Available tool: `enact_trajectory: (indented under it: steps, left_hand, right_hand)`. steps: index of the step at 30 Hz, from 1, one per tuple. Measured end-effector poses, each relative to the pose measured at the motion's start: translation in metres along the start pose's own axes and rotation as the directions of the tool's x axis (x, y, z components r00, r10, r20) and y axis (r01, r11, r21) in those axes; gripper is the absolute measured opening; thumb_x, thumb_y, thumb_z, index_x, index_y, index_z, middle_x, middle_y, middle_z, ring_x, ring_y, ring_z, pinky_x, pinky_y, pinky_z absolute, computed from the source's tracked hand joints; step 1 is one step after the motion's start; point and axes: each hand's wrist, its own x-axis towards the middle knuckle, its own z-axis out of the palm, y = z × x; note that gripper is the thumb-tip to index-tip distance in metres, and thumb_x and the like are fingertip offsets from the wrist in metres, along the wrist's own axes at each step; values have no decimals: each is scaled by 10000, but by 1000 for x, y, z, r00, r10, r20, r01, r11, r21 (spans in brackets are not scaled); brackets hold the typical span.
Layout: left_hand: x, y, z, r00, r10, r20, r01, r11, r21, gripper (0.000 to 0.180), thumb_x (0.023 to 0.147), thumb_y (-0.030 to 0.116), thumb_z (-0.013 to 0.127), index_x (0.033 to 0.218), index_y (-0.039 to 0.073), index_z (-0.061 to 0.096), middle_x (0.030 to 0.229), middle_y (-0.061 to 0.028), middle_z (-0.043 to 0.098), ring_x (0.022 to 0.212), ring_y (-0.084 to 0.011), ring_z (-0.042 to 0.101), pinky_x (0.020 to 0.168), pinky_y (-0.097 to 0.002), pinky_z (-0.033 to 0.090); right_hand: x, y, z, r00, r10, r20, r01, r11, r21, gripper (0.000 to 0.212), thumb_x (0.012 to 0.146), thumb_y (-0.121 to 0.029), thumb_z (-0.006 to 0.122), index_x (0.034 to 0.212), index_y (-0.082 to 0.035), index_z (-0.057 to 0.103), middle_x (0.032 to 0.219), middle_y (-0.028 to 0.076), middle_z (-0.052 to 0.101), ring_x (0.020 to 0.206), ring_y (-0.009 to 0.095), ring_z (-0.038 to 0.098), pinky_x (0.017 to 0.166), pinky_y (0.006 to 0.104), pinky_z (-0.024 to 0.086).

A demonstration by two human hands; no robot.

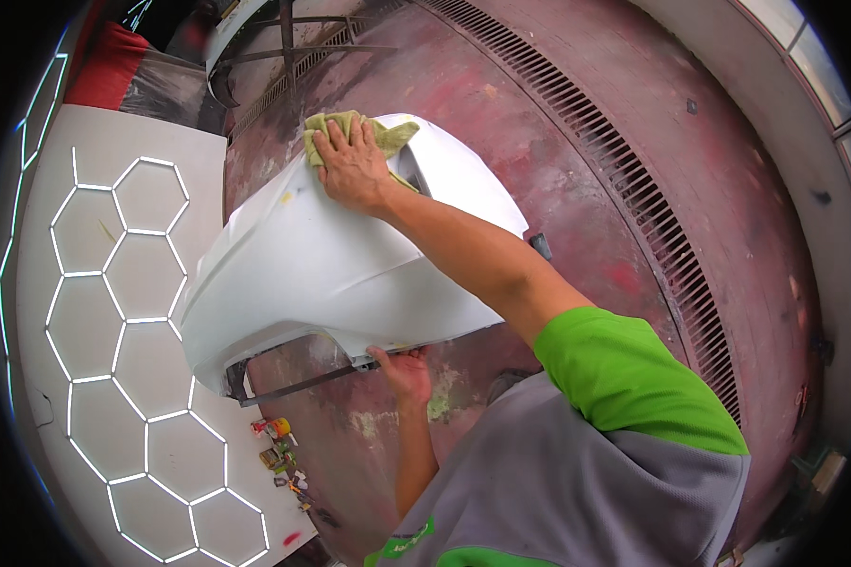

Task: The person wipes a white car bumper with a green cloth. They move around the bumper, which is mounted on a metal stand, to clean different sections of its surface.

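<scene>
A large white car body panel [340, 255], shaped like a bumper, stands in front of me, its curved surface turned upward. My right hand [355, 170] presses an olive-green cloth [394, 139] onto the panel's far upper part, fingers spread over the fabric. Part of the cloth hangs loose to the right, beside a dark recess in the panel. At the near lower edge, my left hand [408, 375] grips the panel, its thumb against the rim and some fingers hidden. A dark bar [298, 387] spans the opening at the panel's near left.
A wall with glowing hexagon light strips [123, 321] rises at the left. Cans and small items [276, 444] lie at its foot. A slotted floor drain [624, 170] curves across the red-stained floor. A dark metal stand [286, 47] is at the back, near red and dark coverings [109, 66].
</scene>
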Motion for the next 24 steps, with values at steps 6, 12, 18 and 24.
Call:
enact_trajectory:
  steps: [6, 12, 18, 24]
  left_hand:
    - [-3, 0, -10, 998, 6, 58, -8, 1000, 18, 807, 967, 757, 448, 1469, 125, 433, 1353, -72, 560, 1157, -253, 537, 953, -458, 450]
    - [0, 1, 8, 999, 28, -27, -28, 1000, -12, 748, 996, 735, 405, 1396, 107, 475, 1195, -71, 629, 997, -248, 598, 818, -429, 491]
    - [2, -2, 11, 993, 1, -119, -11, 996, -88, 749, 997, 724, 417, 1498, 168, 402, 1335, -31, 585, 1143, -246, 572, 928, -448, 474]
    - [-3, 4, 32, 983, -13, -183, 3, 998, -55, 783, 981, 734, 424, 1519, 167, 419, 1494, -26, 478, 1311, -246, 487, 1083, -460, 386]
  right_hand:
    - [20, 103, -45, 926, 191, 324, -213, 976, 33, 542, 996, -412, 387, 1207, 15, 646, 1297, 344, 610, 1237, 501, 562, 1079, 508, 427]
    - [3, 162, -38, 848, 367, 382, -530, 602, 598, 613, 999, -465, 339, 1195, 49, 609, 1270, 259, 651, 1143, 389, 599, 1003, 444, 427]
    - [-20, 225, 19, 762, 407, 503, -640, 359, 679, 643, 995, -475, 359, 1244, 69, 594, 1237, 213, 651, 1133, 291, 590, 1020, 398, 412]
    - [-38, 276, 54, 616, 523, 590, -781, 302, 547, 655, 974, -498, 417, 1299, 38, 608, 1271, 164, 654, 1148, 240, 586, 1009, 367, 423]
